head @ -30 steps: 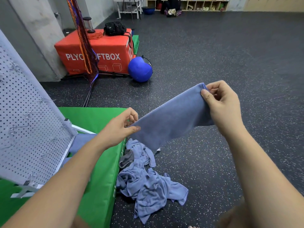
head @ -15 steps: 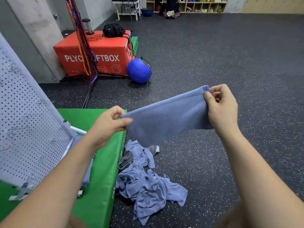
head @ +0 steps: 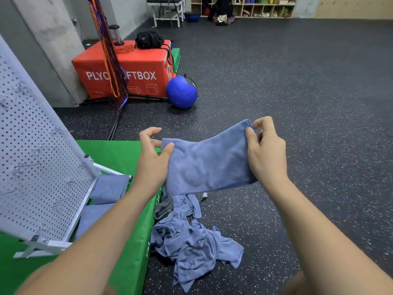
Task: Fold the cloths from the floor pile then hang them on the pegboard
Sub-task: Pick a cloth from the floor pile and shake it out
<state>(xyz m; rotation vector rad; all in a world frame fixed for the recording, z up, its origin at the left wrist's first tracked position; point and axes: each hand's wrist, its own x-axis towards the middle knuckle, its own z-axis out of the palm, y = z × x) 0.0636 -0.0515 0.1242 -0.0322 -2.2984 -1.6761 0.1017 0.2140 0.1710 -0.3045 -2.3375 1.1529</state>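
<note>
The folded blue cloth (head: 208,165) is held in the air at centre frame, above the floor pile (head: 191,245) in the lower centre. The left hand (head: 153,158) pinches its left edge with the thumb on the front face, while the index finger lifts free above. The right hand (head: 265,154) pinches the upper right corner between thumb and curled fingers.

The span between the hands is now short and the cloth sags slightly. This suggests that the two ends are being brought together for a further fold, so hanging on the pegboard (head: 32,167) at the left is not yet due.

Compared with the frame a second ago, the left hand has moved rightward and upward, off the green mat (head: 119,154). The cloth then stretched taut on a long diagonal; it now forms a compact, squarer panel. The pile appears undisturbed.
</note>
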